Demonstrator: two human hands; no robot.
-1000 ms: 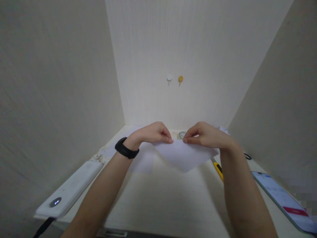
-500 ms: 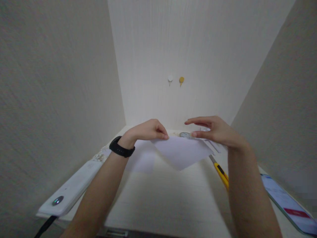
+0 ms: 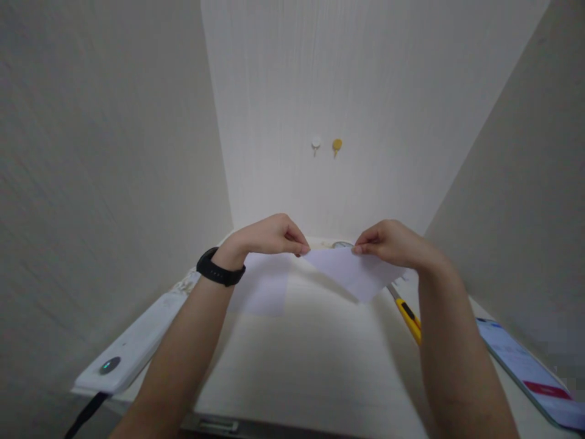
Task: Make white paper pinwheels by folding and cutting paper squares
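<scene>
A white sheet of paper (image 3: 354, 271) hangs tilted above the table, held along its upper edge. My left hand (image 3: 276, 235), with a black watch band on the wrist, pinches the sheet's left corner between thumb and fingers. Along the same edge, farther right, my right hand (image 3: 388, 242) pinches it too. Another white sheet (image 3: 262, 286) lies on the table under and beside my left hand. Just beyond the held sheet a round, grey dial-like object (image 3: 342, 244) is partly hidden. A yellow utility knife (image 3: 409, 320) with its blade out lies beside my right forearm.
A white table (image 3: 297, 366) sits between pale walls. On the left stands a white device (image 3: 130, 341) with a black cable (image 3: 86, 414). A phone (image 3: 525, 372) with a lit screen lies at right. Two small hooks, white (image 3: 315, 143) and yellow (image 3: 337, 145), are on the back wall.
My right hand's fingers have closed from apart into a pinch on the paper's edge. The held sheet has shifted right, and its lower corner has moved right and slightly up.
</scene>
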